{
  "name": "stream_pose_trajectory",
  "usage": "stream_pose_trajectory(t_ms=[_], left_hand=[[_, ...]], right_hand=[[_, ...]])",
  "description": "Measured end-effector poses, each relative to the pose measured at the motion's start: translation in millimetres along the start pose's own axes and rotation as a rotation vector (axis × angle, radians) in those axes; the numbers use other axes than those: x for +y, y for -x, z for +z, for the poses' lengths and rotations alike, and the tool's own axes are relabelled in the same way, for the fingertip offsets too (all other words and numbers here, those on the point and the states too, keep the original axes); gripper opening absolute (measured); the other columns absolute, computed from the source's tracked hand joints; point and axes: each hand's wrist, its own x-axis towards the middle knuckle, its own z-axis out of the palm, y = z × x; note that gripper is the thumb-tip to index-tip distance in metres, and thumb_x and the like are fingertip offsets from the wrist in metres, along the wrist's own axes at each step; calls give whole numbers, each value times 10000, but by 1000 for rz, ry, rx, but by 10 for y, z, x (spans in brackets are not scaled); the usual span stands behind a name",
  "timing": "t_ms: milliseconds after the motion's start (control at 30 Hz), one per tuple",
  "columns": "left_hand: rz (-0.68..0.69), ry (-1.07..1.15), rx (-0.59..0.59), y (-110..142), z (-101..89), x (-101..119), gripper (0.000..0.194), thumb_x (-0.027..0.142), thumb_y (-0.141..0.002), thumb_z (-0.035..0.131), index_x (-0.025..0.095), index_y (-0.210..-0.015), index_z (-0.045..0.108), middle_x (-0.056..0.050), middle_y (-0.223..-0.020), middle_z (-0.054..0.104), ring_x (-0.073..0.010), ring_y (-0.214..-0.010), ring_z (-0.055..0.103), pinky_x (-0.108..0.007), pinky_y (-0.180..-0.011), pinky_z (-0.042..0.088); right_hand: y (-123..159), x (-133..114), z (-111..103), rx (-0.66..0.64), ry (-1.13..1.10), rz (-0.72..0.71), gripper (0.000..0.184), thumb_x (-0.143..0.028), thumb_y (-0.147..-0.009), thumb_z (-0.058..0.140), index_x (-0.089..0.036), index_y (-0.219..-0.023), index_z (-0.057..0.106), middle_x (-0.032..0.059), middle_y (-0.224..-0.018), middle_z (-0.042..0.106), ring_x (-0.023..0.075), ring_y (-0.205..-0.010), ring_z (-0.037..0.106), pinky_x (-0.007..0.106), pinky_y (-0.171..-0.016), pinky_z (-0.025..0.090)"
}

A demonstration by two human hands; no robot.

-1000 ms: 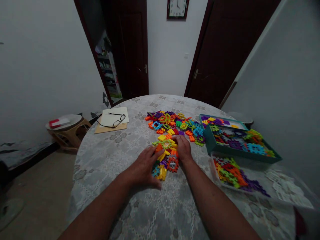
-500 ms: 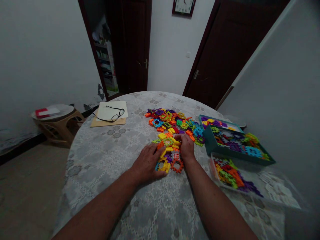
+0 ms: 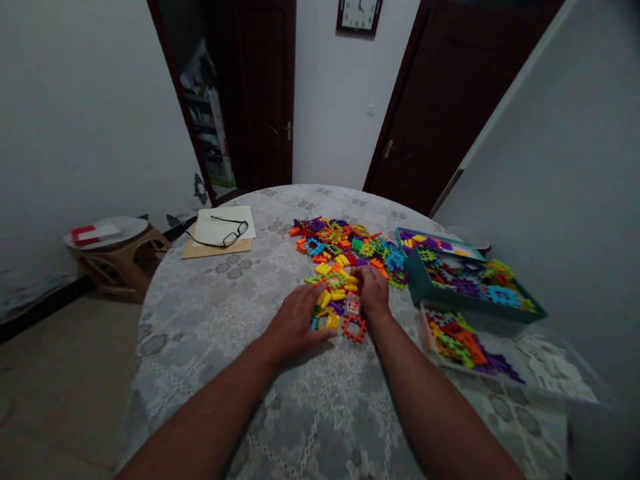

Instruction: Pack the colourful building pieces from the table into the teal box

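A small cluster of plastic interlocking toy pieces lies on the table between my two hands. My left hand (image 3: 295, 323) rests along its left side, fingers bent over the edge and thumb stretched out apart below a yellow square piece (image 3: 331, 320). On the opposite side, my right hand (image 3: 374, 291) curves loosely around the upper right, its fingertips beside yellow pieces (image 3: 351, 283); its thumb is hidden. A grey window piece (image 3: 353, 305) and an orange square frame piece (image 3: 362, 329) lie next to the right wrist. Neither hand clearly lifts a piece.
Beyond the hands spreads a bigger heap of mixed pieces (image 3: 333, 235). To the right stand a green box (image 3: 423, 287), its lid (image 3: 400, 235) holding pieces, and a clear plastic tray (image 3: 425, 333). Glasses (image 3: 231, 239) lie on paper (image 3: 210, 220) at the left of the cloth-covered table (image 3: 200, 300).
The view has shifted slightly. An orange piece at my left fingertips is no longer visible, and a yellow piece shows there. My right hand stays nearly in place.
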Motion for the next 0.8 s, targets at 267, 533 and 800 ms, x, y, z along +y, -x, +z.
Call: stream_pose_trajectory(t_ms=[267,533,800], left_hand=[[-72,77,114,-70,-87,-153,669,136,-932,448,126,-1597,521,-172,-1578,604,-267,-1478,562,-451,-1311,403],[-162,-49,11,-93,-276,-255,531,324,-931,694,205,-1449,686,-153,-1374,745,-344,-1285,665,-476,-1175,485],[-121,182,28,-81,-354,-279,575,294,-791,851,240,-1352,737,-87,-1228,659,-273,-1116,676,-406,-1026,548]], right_hand=[[148,-496,-109,10,203,4,367,-450,-918,512,-207,-912,787,91,-1008,802,284,-1024,707,382,-936,524],[779,-956,-344,-346,423,-215,264,-337,-1017,534,-207,-1110,743,86,-1077,782,238,-935,725,350,-876,547],[1222,-812,-173,-497,704,-377,422,-305,-1039,647,-201,-1448,637,176,-1421,684,329,-1296,671,456,-1065,585]])
